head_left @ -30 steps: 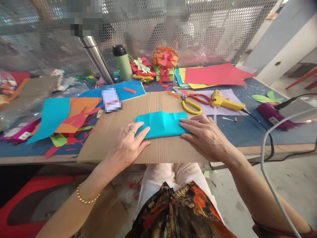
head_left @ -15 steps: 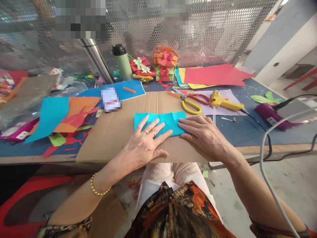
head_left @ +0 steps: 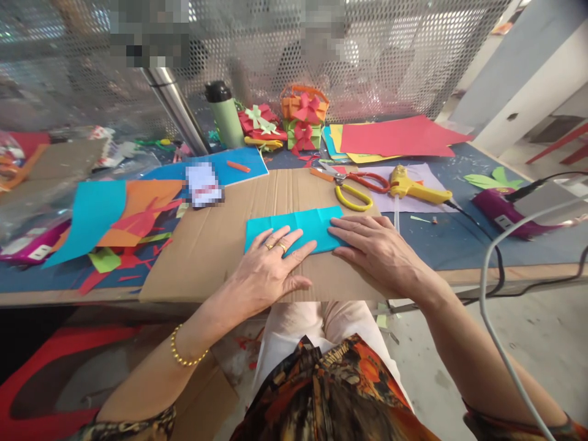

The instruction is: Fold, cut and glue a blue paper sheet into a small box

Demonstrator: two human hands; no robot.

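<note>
Blue paper (head_left: 316, 228) is lying creased beneath outspread fingers, and nothing is being grasped! The left hand (head_left: 269, 266) is resting palm-down, its fingers fanning over the near left part; the right hand (head_left: 379, 248) is covering the right end, fingers straight and uncurled. Underneath, the cardboard (head_left: 197, 257) is carrying it all, ridges running towards the person. Danger here: if the hands are bearing unevenly, the paper could be skewing and a crease setting crooked; those ridges could be marking it too. Farther out, the scissors (head_left: 340, 179) are lying just beyond, and the glue gun (head_left: 416, 190) is sitting near the right hand, where a careless sweep might be catching it.
</note>
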